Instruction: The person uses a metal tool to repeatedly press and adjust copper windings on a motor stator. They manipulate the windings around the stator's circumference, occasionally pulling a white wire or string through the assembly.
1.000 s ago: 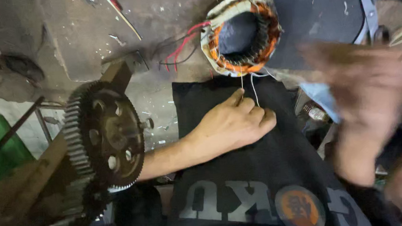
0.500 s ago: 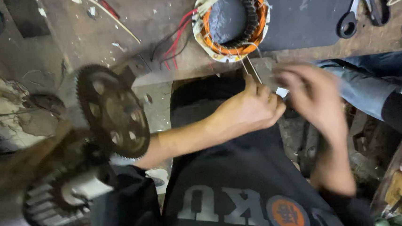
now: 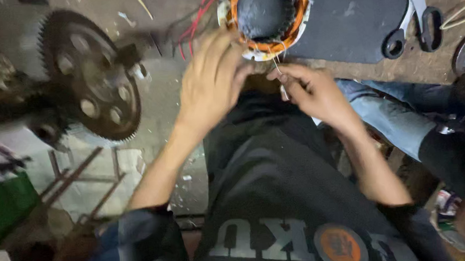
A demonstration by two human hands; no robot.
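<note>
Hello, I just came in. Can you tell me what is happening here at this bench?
A person works with both bare hands on a motor stator wound with copper-coloured wire, lying at the edge of the workbench. The left hand rests against the stator's near rim, while the right hand pinches a thin strand hanging from the winding. Scissors lie on a dark mat, and a large toothed gear stands to the left.

Dark short-sleeved shirt, pale lettering, orange badge.

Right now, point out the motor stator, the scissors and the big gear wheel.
motor stator (image 3: 265, 8), head view, on its dark core.
scissors (image 3: 431, 24), head view, on a black handle loop.
big gear wheel (image 3: 91, 75), head view, on its flat face.
</note>
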